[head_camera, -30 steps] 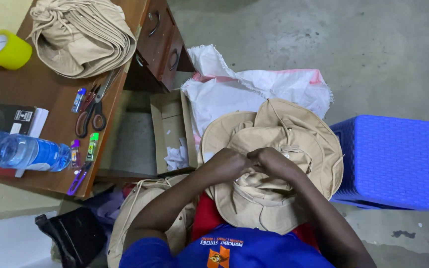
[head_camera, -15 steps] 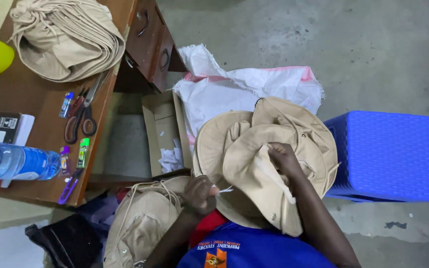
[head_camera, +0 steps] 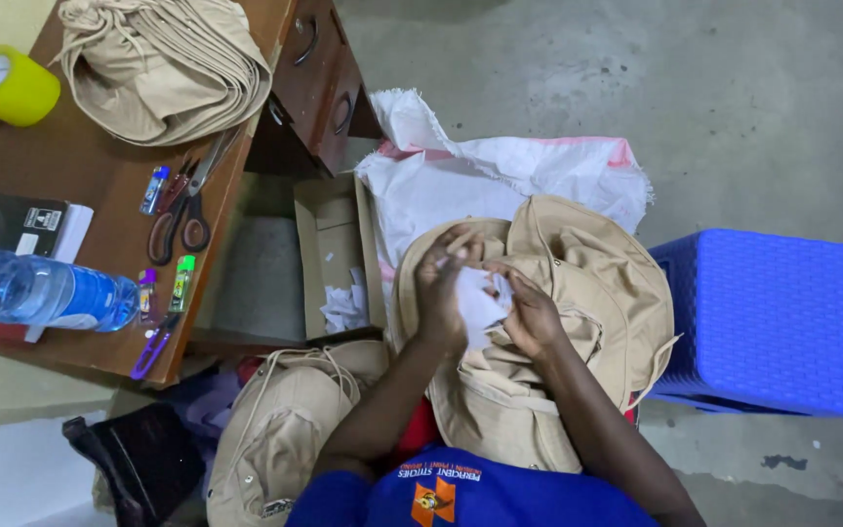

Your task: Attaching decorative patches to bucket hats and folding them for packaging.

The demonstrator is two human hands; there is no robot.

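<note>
Both hands point(head_camera: 485, 293) pinch white paper point(head_camera: 480, 301) above hat point(head_camera: 578, 293).

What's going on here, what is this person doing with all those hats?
A seated person holds a piece of white paper between the left hand and right hand, above a beige wide-brimmed hat lying on their lap. Another beige hat sits by their left side, and a stack of hats is on the wooden desk beside scissors. An open cardboard box on the floor holds paper scraps.
</note>
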